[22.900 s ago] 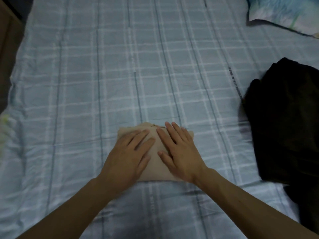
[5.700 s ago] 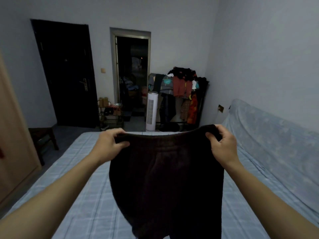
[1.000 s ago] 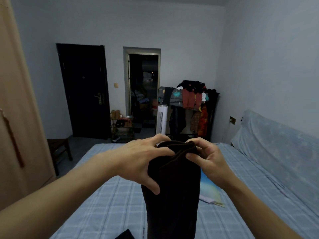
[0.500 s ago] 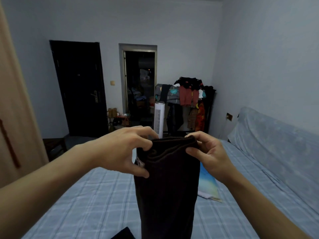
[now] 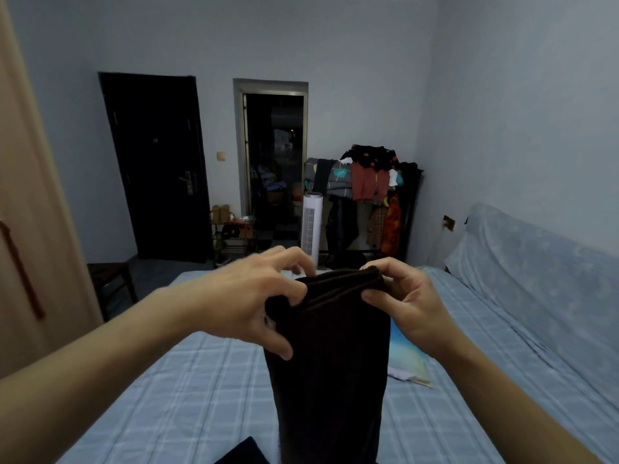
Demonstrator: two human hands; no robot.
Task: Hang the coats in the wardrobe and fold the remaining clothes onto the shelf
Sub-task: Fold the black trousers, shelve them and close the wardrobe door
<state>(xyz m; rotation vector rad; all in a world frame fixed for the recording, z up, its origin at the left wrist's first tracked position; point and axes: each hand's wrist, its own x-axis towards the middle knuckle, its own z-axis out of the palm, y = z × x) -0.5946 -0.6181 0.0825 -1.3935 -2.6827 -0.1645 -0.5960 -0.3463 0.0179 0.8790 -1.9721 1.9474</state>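
At the far left edge stands a pale wooden wardrobe panel (image 5: 30,195), with a red cord (image 5: 25,279) hanging down its face. Just past it, a dark stool (image 5: 110,283) sits on the floor. The back wall holds a closed black door (image 5: 154,165) and, to its right, an open doorway (image 5: 273,155) into a dim room. A low shoe rack (image 5: 234,236) stands between them.

In the foreground, a bare arm reaches in from the lower left. The left hand (image 5: 254,303) grips the upper left corner of a dark garment (image 5: 331,356), with its fingers curled at the top edge. The garment is folded lengthwise into a narrow strip, with its stacked layers showing along the top. It hangs straight down in mid-air above the bed (image 5: 167,396), which has a light blue checked sheet. A corner of another dark cloth (image 5: 244,453) lies on the bed at the bottom edge. The right hand (image 5: 408,306) pinches the garment's upper right corner, thumb in front and fingers curled behind. The hands are close together, with the top edge between them.

Behind the hands stand a white tower fan (image 5: 311,226) and a clothes rack (image 5: 368,195) crowded with clothing. A blue patterned pillow (image 5: 407,363) lies on the bed just right of the hanging garment. A sofa (image 5: 536,279) under a pale blue cover runs along the right wall.
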